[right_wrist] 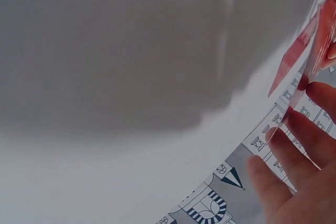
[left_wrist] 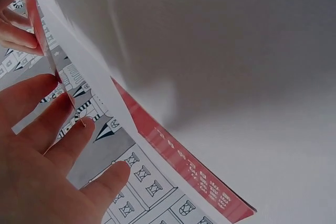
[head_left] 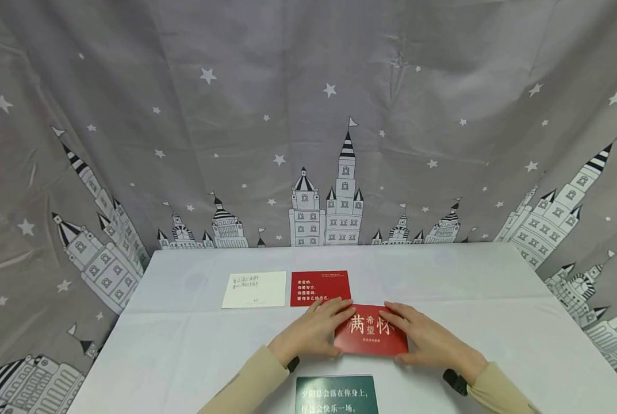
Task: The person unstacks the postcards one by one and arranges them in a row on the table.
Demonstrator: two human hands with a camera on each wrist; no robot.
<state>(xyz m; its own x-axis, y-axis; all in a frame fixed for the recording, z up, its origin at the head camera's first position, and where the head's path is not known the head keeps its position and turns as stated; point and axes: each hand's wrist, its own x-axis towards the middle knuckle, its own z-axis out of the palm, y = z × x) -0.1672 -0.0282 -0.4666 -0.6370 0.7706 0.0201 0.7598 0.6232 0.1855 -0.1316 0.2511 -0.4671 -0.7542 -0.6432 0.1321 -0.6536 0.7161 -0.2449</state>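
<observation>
Between my two hands is a red card (head_left: 370, 347) with large white characters, its face turned up toward the head view. My left hand (head_left: 314, 330) grips its left side, thumb at the near corner and fingers along the far edge. On the opposite side my right hand (head_left: 432, 340) holds it the same way. The left wrist view shows the card (left_wrist: 35, 17) edge-on, raised off the table at the fingertips of the left hand (left_wrist: 50, 156). A shiny transparent edge shows along the card (right_wrist: 328, 22) in the right wrist view, by the right hand's fingers (right_wrist: 291, 153).
Behind the hands, a cream card (head_left: 254, 290) with handwriting lies left of another red card (head_left: 320, 286) with white text. A dark green card (head_left: 336, 394) lies nearest me, cut off by the frame. The white table (head_left: 184, 345) meets a grey castle-print curtain (head_left: 246, 115).
</observation>
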